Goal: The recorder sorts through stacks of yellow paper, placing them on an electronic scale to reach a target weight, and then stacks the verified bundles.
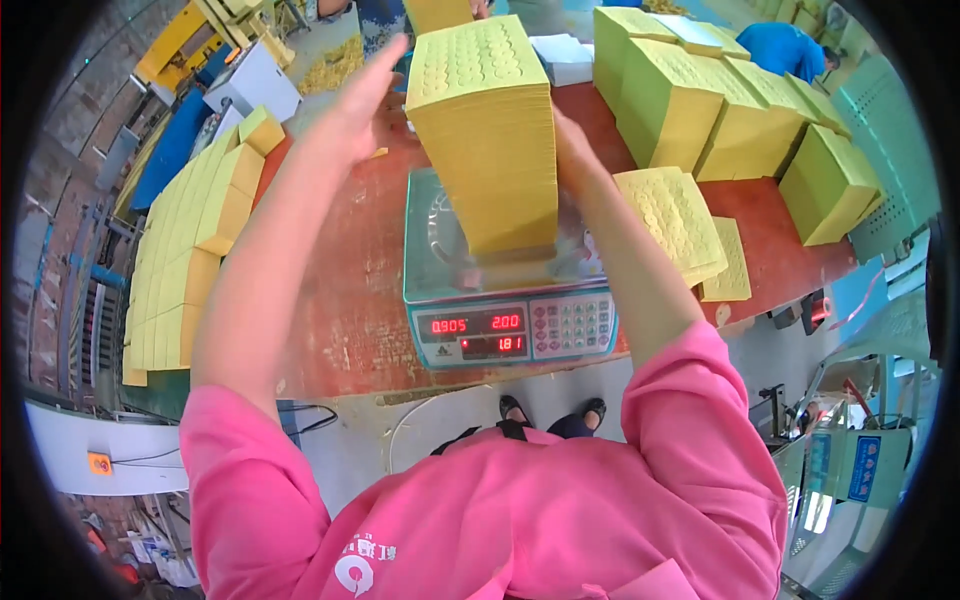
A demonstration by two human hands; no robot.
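Note:
A tall stack of yellow embossed paper sheets (490,170) rises from the platform of a digital scale (430,275), whose red display is lit. To its left, my left hand (362,105) is open, fingers stretched out and palm turned toward the stack, with a gap between them. My right hand (572,150) is at the stack's right side; its fingers are hidden behind the paper, and I cannot tell how firmly it touches.
More yellow stacks (665,100) fill the table's far right. Lower piles (672,220) lie right of the scale on the red tabletop (350,290). Rows of yellow blocks (190,230) line the left. At the back right, a person in blue (782,50) bends over.

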